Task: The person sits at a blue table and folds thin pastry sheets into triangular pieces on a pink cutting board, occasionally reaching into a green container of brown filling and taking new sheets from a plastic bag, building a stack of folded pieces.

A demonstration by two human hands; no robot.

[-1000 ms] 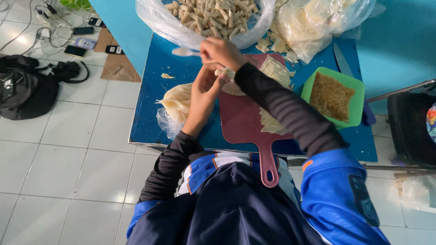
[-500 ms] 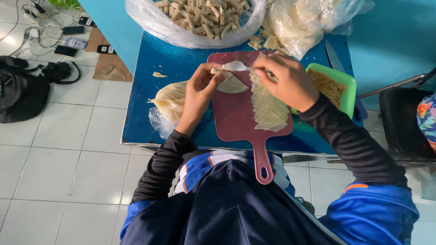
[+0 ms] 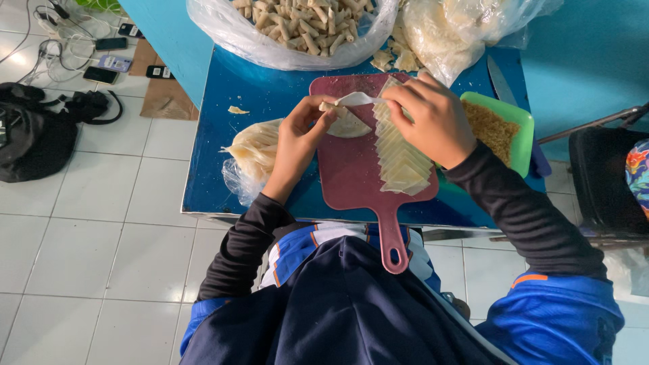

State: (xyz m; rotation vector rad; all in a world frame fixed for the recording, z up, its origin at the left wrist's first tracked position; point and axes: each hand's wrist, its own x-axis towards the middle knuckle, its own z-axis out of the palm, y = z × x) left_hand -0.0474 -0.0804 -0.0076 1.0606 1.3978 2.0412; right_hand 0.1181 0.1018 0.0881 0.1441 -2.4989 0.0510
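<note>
Wrapper (image 3: 351, 124) on one board (image 3: 351, 176): left hand (image 3: 301, 138) fingers curled, pinching its rolled edge; right hand (image 3: 433, 118) fingers pinch its far corner. One stack (image 3: 402, 162) under right fingers.

Pale wrapper sheet (image 3: 350, 126) lay flat on maroon board's (image 3: 351, 182) upper part, w/ filling. One corner was lifted, partly folded.
</note>
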